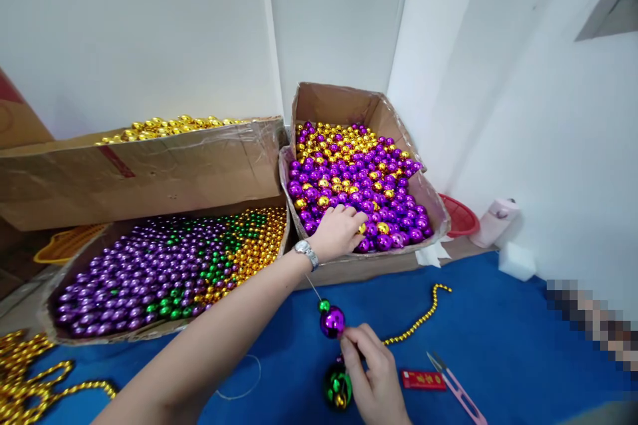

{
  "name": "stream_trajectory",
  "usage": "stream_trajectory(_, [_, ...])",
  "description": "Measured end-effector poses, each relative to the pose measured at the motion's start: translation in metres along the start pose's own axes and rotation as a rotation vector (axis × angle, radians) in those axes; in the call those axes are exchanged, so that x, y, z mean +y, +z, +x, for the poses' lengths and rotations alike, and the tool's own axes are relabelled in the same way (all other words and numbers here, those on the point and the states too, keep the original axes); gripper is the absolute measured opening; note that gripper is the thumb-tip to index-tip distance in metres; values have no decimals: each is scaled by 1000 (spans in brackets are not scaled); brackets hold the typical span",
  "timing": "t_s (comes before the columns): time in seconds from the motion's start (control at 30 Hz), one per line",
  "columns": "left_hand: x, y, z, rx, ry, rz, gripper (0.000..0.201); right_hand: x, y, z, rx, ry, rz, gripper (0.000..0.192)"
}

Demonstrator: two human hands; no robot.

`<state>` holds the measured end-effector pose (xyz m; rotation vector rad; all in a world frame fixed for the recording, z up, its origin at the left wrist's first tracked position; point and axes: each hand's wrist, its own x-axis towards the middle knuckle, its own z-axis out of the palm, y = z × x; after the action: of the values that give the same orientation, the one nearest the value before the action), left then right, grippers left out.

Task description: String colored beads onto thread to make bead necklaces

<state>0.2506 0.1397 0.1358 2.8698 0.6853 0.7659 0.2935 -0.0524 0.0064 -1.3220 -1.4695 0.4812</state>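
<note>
My left hand (339,231), with a silver watch (306,254) on its wrist, reaches into the box of large purple and gold beads. Its fingers are curled, and a gold bead (361,228) shows between the fingertips. Lower down, my right hand (373,372) pinches a bead string just under a large purple bead (332,322). A small green bead (324,305) sits above that purple one, with a thin line running up from it toward my left wrist. Below the pinch hangs a large green bead (337,385) with a small gold bead (341,401) by it.
A cardboard box (319,272) holds the purple and gold beads. To its left another box (50,319) has purple, green and gold beads, behind a raised carton (149,172). Pink thread snips (461,393), a red packet (423,380) and a gold bead chain (419,322) lie on the blue cloth (498,332).
</note>
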Motion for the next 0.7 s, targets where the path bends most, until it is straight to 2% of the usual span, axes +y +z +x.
stream_trajectory(0.07, [-1,-10,-10,59,-45,-122,27,0,-4,0,13,-8,3,21])
stream_trajectory(0.1, [-1,-16,-19,104,-104,-273,29,-1,-6,0,18,-12,6,20])
stream_trajectory(0.23, [-3,-38,-78,271,-491,-1216,30,0,-13,1,22,-49,4,18])
stream_trajectory(0.33, [-3,-45,-127,356,-690,-1578,28,2,-14,1,-25,-123,-41,18])
stream_trajectory(0.4, [-1,-45,-152,426,-757,-1670,23,4,-11,1,-56,-184,-99,18])
stream_trajectory(0.5, [3,-43,-176,514,-832,-1695,18,6,-5,0,-96,-245,-183,20])
stream_trajectory(0.7, [7,-41,-191,585,-920,-1634,19,6,5,-2,-124,-290,-250,21])
